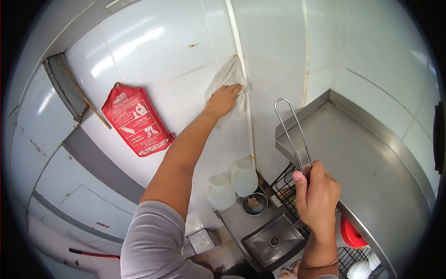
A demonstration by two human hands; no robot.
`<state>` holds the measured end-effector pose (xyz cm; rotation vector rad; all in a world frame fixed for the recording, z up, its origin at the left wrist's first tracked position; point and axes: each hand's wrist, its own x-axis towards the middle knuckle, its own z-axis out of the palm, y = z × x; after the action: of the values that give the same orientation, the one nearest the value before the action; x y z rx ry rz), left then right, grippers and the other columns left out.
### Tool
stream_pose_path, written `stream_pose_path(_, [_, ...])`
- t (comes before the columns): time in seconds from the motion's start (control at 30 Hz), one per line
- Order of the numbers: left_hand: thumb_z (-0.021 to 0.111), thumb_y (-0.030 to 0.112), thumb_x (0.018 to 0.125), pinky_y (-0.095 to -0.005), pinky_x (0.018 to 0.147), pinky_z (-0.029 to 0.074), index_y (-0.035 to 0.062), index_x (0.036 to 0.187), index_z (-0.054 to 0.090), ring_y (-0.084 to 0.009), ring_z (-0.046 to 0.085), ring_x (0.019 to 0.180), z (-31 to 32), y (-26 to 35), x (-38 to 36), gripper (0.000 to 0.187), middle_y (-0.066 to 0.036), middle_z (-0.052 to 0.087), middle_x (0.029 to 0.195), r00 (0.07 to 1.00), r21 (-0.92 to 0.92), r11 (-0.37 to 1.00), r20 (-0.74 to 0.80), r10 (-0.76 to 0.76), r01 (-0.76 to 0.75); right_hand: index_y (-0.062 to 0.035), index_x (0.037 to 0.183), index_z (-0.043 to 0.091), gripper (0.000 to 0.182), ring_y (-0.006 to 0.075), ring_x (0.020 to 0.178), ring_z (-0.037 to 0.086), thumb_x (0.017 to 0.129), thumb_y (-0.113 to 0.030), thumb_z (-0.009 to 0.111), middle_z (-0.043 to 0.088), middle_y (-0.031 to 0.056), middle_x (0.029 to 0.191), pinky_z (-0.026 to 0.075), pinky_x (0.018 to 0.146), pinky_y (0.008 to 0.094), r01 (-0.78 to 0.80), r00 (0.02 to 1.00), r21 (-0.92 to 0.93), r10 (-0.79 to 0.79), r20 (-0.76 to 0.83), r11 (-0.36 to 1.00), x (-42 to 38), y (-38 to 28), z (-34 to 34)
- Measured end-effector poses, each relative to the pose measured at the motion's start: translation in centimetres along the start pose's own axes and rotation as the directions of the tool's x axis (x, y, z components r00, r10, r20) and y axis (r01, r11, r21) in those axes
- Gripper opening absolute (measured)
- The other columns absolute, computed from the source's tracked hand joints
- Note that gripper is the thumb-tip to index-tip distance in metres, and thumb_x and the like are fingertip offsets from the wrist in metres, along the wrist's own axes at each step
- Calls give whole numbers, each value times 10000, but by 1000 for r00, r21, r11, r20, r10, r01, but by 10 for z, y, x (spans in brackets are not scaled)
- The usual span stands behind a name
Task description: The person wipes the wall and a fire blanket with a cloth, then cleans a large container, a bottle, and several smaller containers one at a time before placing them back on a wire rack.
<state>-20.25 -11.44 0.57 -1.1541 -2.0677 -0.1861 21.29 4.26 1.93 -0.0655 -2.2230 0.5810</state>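
Here, the cloth (217, 86) is pressed to the wall (274, 42) beneath the left hand (225, 99), presumably so it's kept from slipping; how far the fingers are closed can't be told. The looped metal handle (303, 157) is gripped in the closed right hand (319, 195), perhaps for steadiness, beside the steel desk (367, 158).

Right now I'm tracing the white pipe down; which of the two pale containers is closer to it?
The right-hand container, close by the white pipe; the left-hand container sits farther from it.
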Motion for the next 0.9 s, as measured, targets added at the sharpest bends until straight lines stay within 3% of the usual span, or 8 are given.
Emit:
stream_pose_path(0.27, [540, 295, 1011, -485, 846, 540, 109, 1252, 640, -410, 655, 1023, -140, 38, 35, 321, -226, 686, 1081, 925, 191, 908, 0, -380, 373, -23, 898, 530, 285, 391, 621, 601, 997, -271, 630, 620, 148, 719, 465, 574, 440, -19, 1000, 11, 19, 17, 1000, -4, 6, 1])
stream_pose_path(0.4, [537, 307, 1006, -491, 1044, 462, 143, 1364, 605, -365, 596, 1228, -119, 23, -14, 400, -191, 653, 1265, 981, -47, 985, 112, -159, 165, -21, 898, 536, 293, 394, 631, 605, 1001, -280, 624, 619, 150, 719, 462, 574, 444, -20, 1000, 9, 20, 7, 1000, -2, 3, 0])
stream_pose_path(0.43, [532, 305, 1014, -452, 1143, 377, 142, 1398, 570, -296, 486, 1374, -17, -55, -51, 419, -145, 567, 1421, 958, 448, 891, -277, 67, 68, -19, 881, 531, 290, 393, 599, 597, 991, -268, 632, 599, 141, 666, 514, 670, 458, -7, 1000, -19, 7, 0, 1000, -1, 1, 0])
stream_pose_path(0.47, [532, 305, 1014, -452, 1143, 377, 142, 1398, 570, -296, 486, 1374, -19, -55, -35, 419, -145, 567, 1421, 957, 445, 893, -281, 67, 67, -18, 865, 527, 288, 392, 568, 590, 982, -256, 640, 579, 133, 614, 566, 765, 473, 5, 1000, -50, -5, -1, 999, 1, 0, 1])
stream_pose_path(0.53, [525, 340, 1020, -421, 1152, 371, 138, 1433, 544, -304, 481, 1369, -28, -36, -9, 460, -113, 556, 1442, 986, 280, 953, 83, -145, 116, -18, 867, 532, 284, 392, 588, 597, 980, -254, 643, 591, 135, 636, 550, 725, 470, -1, 1000, -66, 2, 6, 998, 1, 2, 4])
stream_pose_path(0.67, [575, 324, 976, -416, 953, 513, 90, 1173, 691, -288, 655, 1108, 146, -46, -85, 327, -111, 705, 1169, 953, -373, 910, -160, -257, 183, -17, 873, 541, 275, 389, 642, 610, 972, -246, 658, 623, 139, 704, 482, 609, 453, -78, 996, -52, 80, 29, 996, 0, -3, 8])
stream_pose_path(0.73, [570, 254, 943, -419, 898, 536, 76, 1140, 691, -298, 683, 1018, 84, 16, -90, 292, -127, 723, 1085, 864, 266, 951, 428, -264, 159, -15, 880, 542, 270, 384, 661, 608, 968, -238, 665, 630, 137, 721, 450, 578, 439, -78, 997, -69, 80, 20, 995, -2, -2, 9])
stream_pose_path(0.9, [525, 205, 949, -412, 923, 535, 30, 1207, 655, -331, 673, 1042, 59, 44, -122, 337, -163, 712, 1112, 888, -233, 937, 439, -138, 261, -10, 874, 537, 292, 386, 625, 574, 970, -255, 664, 596, 136, 699, 445, 573, 442, -29, 999, -81, 32, 37, 996, -2, 0, 6])
